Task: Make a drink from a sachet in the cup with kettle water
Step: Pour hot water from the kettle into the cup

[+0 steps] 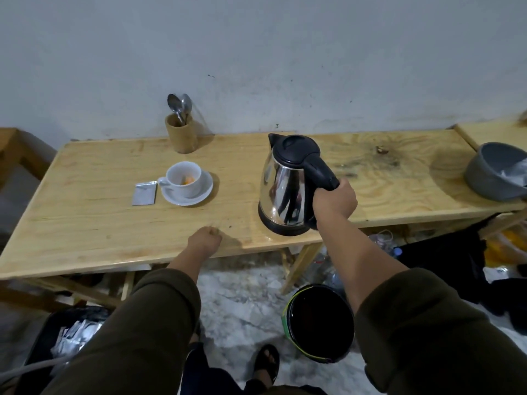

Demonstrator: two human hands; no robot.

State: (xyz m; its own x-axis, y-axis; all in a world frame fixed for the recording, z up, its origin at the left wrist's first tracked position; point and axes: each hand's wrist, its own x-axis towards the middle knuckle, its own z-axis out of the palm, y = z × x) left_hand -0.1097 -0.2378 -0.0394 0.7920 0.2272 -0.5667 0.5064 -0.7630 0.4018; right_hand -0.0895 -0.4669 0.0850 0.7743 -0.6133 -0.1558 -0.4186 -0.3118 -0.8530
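Left hand (206, 238) fisted at table (85, 223) edge (right hand (335, 201) grips kettle (288, 186)).

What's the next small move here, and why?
Probably lift the kettle and carry it left to the cup. The right hand is closed around the kettle's handle while the kettle seems to sit on the table, spout toward the cup. Orange powder already lies in the cup, the sachet lies flat beside the saucer, and no water shows in the cup.
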